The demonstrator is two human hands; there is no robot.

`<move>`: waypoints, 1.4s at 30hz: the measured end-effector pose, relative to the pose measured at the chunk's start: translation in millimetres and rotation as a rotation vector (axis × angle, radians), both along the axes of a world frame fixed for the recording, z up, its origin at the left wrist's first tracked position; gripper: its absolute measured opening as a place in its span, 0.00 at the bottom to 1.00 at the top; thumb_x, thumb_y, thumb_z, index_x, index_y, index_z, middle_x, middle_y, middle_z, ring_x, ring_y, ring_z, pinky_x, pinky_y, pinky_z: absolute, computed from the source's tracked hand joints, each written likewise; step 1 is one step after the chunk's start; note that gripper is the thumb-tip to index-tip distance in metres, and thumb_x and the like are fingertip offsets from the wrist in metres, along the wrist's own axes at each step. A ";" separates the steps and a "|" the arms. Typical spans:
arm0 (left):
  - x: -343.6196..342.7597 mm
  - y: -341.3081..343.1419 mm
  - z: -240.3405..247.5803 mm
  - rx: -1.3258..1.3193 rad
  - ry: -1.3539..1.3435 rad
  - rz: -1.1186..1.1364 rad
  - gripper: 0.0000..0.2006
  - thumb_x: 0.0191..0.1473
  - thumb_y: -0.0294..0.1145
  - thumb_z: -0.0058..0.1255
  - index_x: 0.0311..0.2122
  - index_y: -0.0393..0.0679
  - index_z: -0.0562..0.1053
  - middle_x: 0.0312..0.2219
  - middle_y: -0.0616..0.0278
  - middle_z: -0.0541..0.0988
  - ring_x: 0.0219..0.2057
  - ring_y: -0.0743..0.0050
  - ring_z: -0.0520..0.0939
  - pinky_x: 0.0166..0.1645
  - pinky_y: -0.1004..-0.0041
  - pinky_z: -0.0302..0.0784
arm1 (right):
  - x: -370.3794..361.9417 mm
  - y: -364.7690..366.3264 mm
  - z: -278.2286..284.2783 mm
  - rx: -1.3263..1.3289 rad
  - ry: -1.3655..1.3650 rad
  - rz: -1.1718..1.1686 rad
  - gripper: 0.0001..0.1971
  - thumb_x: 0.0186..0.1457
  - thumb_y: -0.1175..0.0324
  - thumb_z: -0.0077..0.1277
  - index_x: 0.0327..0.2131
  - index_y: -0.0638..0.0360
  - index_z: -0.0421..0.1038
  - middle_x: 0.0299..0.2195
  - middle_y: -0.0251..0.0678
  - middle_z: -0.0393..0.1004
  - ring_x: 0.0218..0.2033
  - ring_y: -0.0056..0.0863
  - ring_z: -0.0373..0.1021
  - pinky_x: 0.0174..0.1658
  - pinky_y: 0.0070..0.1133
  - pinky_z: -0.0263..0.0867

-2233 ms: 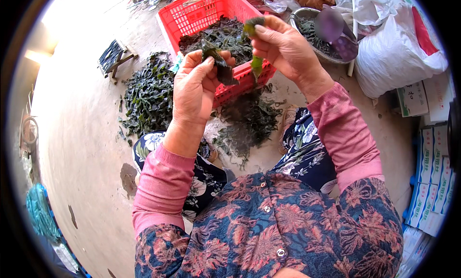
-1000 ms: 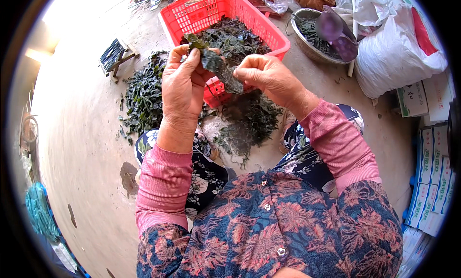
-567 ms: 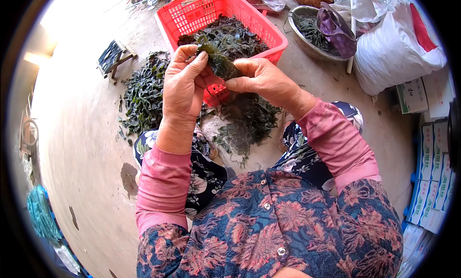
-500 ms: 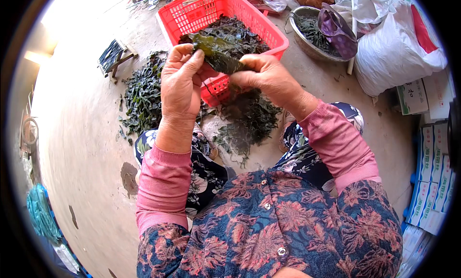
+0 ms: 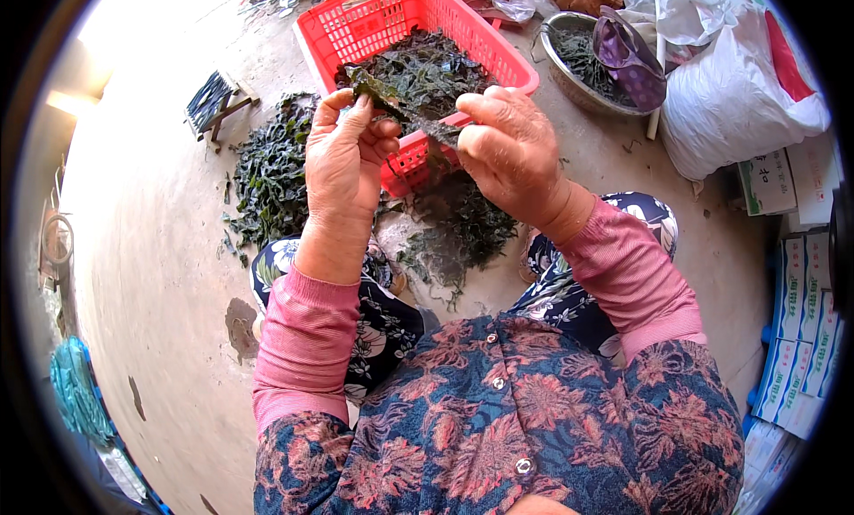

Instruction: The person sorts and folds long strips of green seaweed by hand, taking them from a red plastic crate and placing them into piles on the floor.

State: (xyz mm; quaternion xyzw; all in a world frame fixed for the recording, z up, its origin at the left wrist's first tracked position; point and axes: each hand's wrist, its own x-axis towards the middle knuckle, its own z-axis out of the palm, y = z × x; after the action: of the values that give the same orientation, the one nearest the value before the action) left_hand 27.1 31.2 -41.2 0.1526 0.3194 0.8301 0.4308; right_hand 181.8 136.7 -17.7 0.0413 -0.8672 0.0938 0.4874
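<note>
A dark green piece of seaweed [image 5: 385, 92] is stretched between my hands, in front of the red plastic basket [image 5: 331, 36]. My left hand [image 5: 345, 159] pinches its left end between thumb and fingers. Its right end is gripped by my right hand [image 5: 509, 152], whose fingers curl over it. More dark seaweed [image 5: 436, 60] lies inside the basket. Two heaps are on the floor: a leafy seaweed pile [image 5: 271, 181] left of my left hand, and a stringy, shredded-looking pile [image 5: 467, 226] between my feet, below my hands.
A small folding stool [image 5: 213, 108] stands at the far left. Right of the basket, a metal basin [image 5: 569, 75] holds greens and a purple dotted cloth [image 5: 625, 57]. Beyond it rests a white sack [image 5: 734, 92]. Stacked white boxes [image 5: 796, 337] line the right side.
My right hand has turned and drawn slightly back, away from my left, pulling at the seaweed. The seaweed between the hands looks narrower. My left hand has barely moved.
</note>
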 end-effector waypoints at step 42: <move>-2.2 -4.1 4.8 -0.067 0.098 0.277 0.04 0.50 0.23 0.43 0.33 0.38 0.66 0.27 0.51 0.75 0.27 0.65 0.77 0.32 0.72 0.74 | 0.9 -11.1 -26.9 -1.492 -0.554 0.237 0.05 0.46 0.72 0.49 0.28 0.62 0.67 0.22 0.25 0.67 0.20 0.10 0.59 0.24 0.10 0.57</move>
State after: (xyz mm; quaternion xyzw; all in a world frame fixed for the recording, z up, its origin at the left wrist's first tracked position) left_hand 24.9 27.1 -36.4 0.1331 0.3855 0.8620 0.3009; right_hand 182.7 125.5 -44.5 -0.2281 -0.6551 0.7064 0.1406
